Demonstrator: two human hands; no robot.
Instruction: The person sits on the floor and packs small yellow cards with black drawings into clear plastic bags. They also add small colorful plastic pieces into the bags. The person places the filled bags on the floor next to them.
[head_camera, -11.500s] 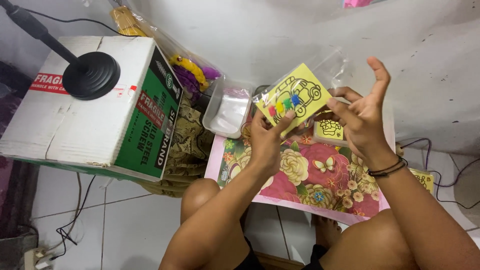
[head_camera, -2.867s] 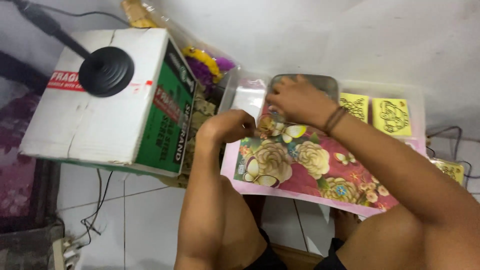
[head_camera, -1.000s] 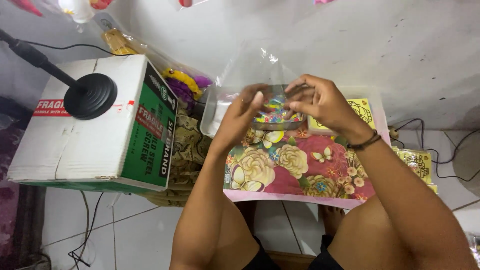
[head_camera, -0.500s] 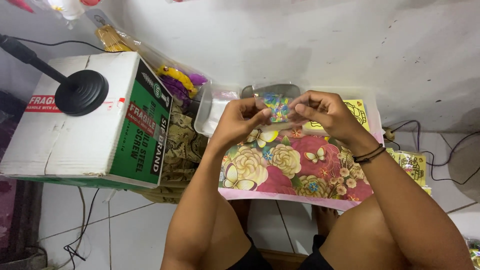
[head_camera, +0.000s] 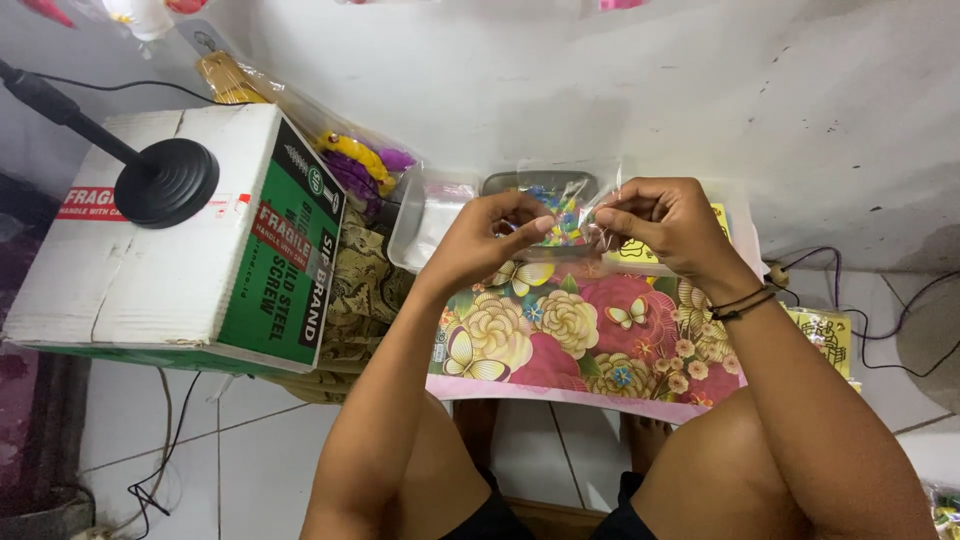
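1. Since half a second earlier, both hands have drawn slightly apart above the floral tray, and the small clear packet now sits stretched between them instead of bunched under the knuckles.

2. Head view, the hands: the left hand (head_camera: 492, 232) pinches one edge of the clear plastic packet (head_camera: 567, 212) between thumb and forefinger, and the right hand (head_camera: 668, 226) pinches the opposite edge the same way. The other fingers curl loosely. Held from both sides, the packet stays taut and raised at the far edge of the tray, so its colourful contents show through the film.

3. Head view, the work surface: the floral tray (head_camera: 560, 340) rests across the person's knees as a low table. Yellow cards (head_camera: 640, 254) lie at its far edge, just under the right hand, within easy reach. A clear plastic container (head_camera: 425, 215) stands just beside the left hand.

4. Head view, the surroundings: a cardboard box (head_camera: 170, 235) stands to the left, with a round black stand base (head_camera: 166, 182) on top. Another yellow card (head_camera: 826, 334) lies to the right of the tray.
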